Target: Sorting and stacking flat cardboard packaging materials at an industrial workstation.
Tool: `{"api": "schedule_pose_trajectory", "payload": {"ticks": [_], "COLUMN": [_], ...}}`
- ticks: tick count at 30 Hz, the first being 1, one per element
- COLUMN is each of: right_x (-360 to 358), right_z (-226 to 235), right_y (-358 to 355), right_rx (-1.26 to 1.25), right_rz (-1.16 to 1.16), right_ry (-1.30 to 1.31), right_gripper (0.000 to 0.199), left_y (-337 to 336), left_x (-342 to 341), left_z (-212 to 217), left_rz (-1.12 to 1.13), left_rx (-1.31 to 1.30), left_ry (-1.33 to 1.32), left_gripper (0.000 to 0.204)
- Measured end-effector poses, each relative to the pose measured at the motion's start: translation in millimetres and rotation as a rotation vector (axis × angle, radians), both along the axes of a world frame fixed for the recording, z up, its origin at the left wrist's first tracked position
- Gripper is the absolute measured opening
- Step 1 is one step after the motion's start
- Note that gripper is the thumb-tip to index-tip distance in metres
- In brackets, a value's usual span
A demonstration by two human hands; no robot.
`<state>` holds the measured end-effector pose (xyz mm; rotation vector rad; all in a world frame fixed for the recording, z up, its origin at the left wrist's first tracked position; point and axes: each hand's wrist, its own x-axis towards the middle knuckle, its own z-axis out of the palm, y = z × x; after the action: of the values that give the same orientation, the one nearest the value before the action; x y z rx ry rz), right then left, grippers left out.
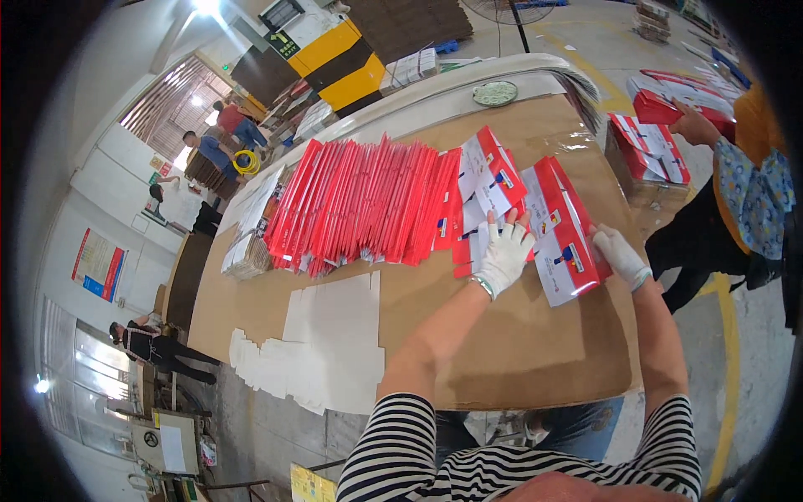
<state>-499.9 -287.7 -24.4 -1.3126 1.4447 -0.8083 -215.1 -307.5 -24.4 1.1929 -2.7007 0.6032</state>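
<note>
Left hand (504, 251), white-gloved, spread open and pressed flat, fingers up, on overlapping red-and-white flat cartons (502, 188) near the right end of a brown cardboard-covered table (519, 351). Right hand (617, 253), also gloved, loosely curled at the right edge of the foremost carton (567, 251), touching it; a full grip cannot be made out. Glossy, flattened, red borders around white panels, fanned and tilted. Just left, a long row of red cartons (360, 205) stacked on edge; nearer, white sheets (326, 343) lying flat.

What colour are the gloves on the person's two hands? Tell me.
White knit gloves, on the left hand and the right hand; the head view shows them best.
</note>
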Motion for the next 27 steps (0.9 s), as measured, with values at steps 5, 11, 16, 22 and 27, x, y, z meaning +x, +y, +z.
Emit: {"api": "schedule_pose_trajectory", "payload": {"ticks": [5,11,16,22,27], "right_x": [63,34,19,111,121], "right_z": [3,-1,-29,-49,-45], "right_y": [6,-6,-42,-91,-65], "right_rx": [-0.077,-0.119,-0.246,-0.200,-0.241], "right_rz": [0.011,-0.011,-0.143,-0.106,-0.045], "right_ry": [-0.459,-0.288,-0.327,-0.070,-0.404], "right_gripper": [0.056,0.056,0.037,0.037,0.039], "left_y": [1,6,3,27,132], "left_x": [13,19,35,38,139], "left_z": [-13,-9,-5,3,28], "left_rz": [0.029,-0.009,-0.096,-0.075,0.170], "left_rx": [0.028,0.101,0.075,0.278,0.125], "left_ry": [-0.084,0.113,0.213,0.334,0.393], "left_gripper": [0.034,0.038,0.058,0.062,0.061]}}
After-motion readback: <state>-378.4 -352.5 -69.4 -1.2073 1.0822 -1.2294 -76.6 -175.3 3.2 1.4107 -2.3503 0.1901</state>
